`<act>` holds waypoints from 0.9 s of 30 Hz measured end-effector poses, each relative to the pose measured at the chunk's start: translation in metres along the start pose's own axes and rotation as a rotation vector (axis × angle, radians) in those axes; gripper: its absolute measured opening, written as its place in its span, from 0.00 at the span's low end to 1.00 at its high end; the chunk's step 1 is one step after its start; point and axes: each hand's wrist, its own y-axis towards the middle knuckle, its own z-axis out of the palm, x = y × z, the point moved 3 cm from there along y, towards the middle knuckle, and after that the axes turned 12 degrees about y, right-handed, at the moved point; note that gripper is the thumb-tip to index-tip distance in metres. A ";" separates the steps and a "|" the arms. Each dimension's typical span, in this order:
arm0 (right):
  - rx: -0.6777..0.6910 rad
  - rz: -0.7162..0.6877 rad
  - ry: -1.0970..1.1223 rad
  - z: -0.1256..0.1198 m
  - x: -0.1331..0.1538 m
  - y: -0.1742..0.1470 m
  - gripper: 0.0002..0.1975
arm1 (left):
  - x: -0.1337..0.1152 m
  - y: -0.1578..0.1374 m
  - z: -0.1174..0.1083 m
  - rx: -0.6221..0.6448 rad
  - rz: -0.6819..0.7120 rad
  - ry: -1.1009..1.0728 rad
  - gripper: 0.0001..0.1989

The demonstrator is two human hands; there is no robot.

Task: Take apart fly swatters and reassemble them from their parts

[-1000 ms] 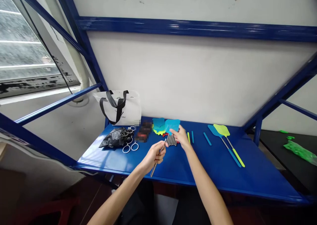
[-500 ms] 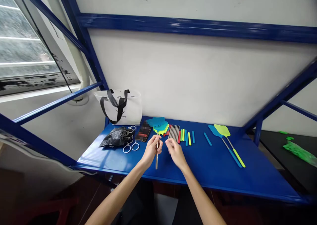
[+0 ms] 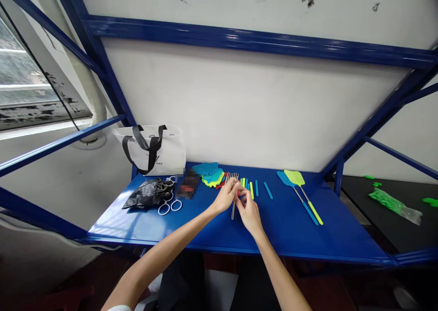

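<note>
My left hand [image 3: 226, 197] is closed around a thin metal rod [image 3: 233, 211], whose lower end sticks out below the fingers. Against it, my right hand [image 3: 249, 211] has its fingers bent in a pinch; what is in them is hidden. A bit of red shows between the hands, and I cannot tell whether it is held. Just behind lie several metal rods [image 3: 232, 175] in a row. To their left is a pile of blue and yellow-green fly swatter heads [image 3: 212, 179]. Right of my fingers are a yellow handle sleeve [image 3: 252, 190] and blue handle sleeves [image 3: 268, 190].
Two fly swatters with handles [image 3: 303, 196] lie on the right of the blue table [image 3: 328, 242]. On the left are a white bag [image 3: 167, 151], a black plastic bag [image 3: 145, 194], white-ringed scissors [image 3: 167, 207] and a blurred phone [image 3: 188, 184]. A green packet [image 3: 393, 203] lies on a dark table.
My left hand has moved right with the metal rod, away from the swatter heads. Both hands, apart before, now meet in front of the row of rods. The camera view has shifted right.
</note>
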 end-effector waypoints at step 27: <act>0.120 0.164 -0.954 0.002 -0.017 0.076 0.23 | 0.112 0.072 -0.070 -0.051 -0.039 1.235 0.31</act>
